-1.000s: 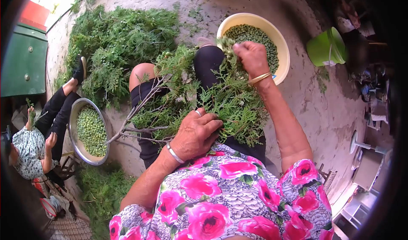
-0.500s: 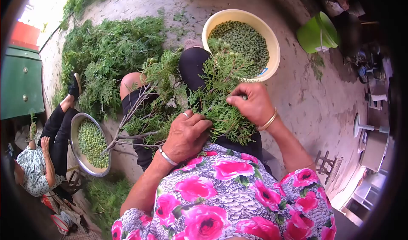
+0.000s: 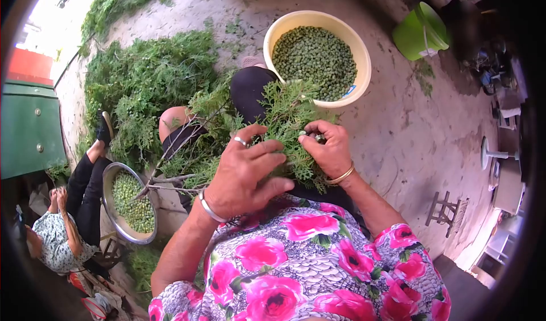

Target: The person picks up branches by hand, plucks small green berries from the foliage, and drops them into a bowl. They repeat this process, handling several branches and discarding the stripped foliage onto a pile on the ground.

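Note:
A leafy green branch (image 3: 290, 110) lies across my lap, its bare stems running left over the rim of a metal bowl. My left hand (image 3: 247, 173), with a ring and a silver bracelet, rests over the foliage with its fingers apart. My right hand (image 3: 329, 150), wearing a gold bracelet, is at the right side of the sprigs. Its thumb and forefinger close around small green berries (image 3: 303, 134). Beyond my knee stands a cream basin (image 3: 364, 65) full of green berries.
A metal bowl (image 3: 108, 199) of paler berries stands at left, beside a seated person (image 3: 62, 233). Cut branches (image 3: 153, 76) are heaped on the floor behind. A green bucket (image 3: 414, 34) is at upper right, a small wooden stool (image 3: 446, 213) at right, a green cabinet (image 3: 31, 127) at far left.
My left hand has lifted and spread its fingers over the branch. My right hand has moved slightly down and left, and berries now show at its fingertips. The other person's hands have come together.

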`<state>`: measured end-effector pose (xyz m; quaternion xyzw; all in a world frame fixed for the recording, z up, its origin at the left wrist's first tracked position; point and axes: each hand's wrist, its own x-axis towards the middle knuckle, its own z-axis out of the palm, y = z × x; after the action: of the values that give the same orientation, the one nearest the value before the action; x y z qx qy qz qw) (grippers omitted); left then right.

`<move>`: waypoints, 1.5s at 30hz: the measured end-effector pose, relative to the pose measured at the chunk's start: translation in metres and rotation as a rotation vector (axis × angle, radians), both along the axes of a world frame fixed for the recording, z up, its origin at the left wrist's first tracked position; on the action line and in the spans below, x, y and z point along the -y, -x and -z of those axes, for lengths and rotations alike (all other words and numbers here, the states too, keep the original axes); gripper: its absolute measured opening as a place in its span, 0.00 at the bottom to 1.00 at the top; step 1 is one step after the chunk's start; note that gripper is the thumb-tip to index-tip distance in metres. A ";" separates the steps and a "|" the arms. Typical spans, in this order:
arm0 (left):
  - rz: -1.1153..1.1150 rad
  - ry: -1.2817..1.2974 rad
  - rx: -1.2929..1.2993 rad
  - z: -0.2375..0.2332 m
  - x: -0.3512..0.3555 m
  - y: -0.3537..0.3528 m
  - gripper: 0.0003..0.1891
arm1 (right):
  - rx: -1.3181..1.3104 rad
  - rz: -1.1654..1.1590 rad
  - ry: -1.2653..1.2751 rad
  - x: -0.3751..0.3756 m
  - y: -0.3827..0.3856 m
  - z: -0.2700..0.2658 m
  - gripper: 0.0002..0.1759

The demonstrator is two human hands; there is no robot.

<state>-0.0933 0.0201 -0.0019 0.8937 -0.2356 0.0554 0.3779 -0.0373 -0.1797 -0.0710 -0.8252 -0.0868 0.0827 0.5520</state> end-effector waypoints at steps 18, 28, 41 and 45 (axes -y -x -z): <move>-0.314 0.149 -0.543 0.055 0.037 -0.033 0.09 | -0.316 -0.115 -0.399 0.025 -0.002 0.001 0.09; -0.345 0.359 -0.501 0.061 0.030 -0.019 0.05 | -0.524 -0.037 -0.514 0.032 -0.025 -0.012 0.08; -0.373 0.328 -0.399 0.064 0.034 -0.016 0.08 | -0.071 -0.157 0.070 0.008 -0.016 -0.003 0.07; -0.361 0.310 -0.340 0.074 0.031 -0.011 0.07 | -0.293 -0.070 -0.404 0.011 -0.017 0.008 0.05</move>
<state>-0.0826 -0.0110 -0.0757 0.8492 0.0053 0.0066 0.5280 -0.0201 -0.1907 -0.0793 -0.6738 -0.0494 0.2015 0.7092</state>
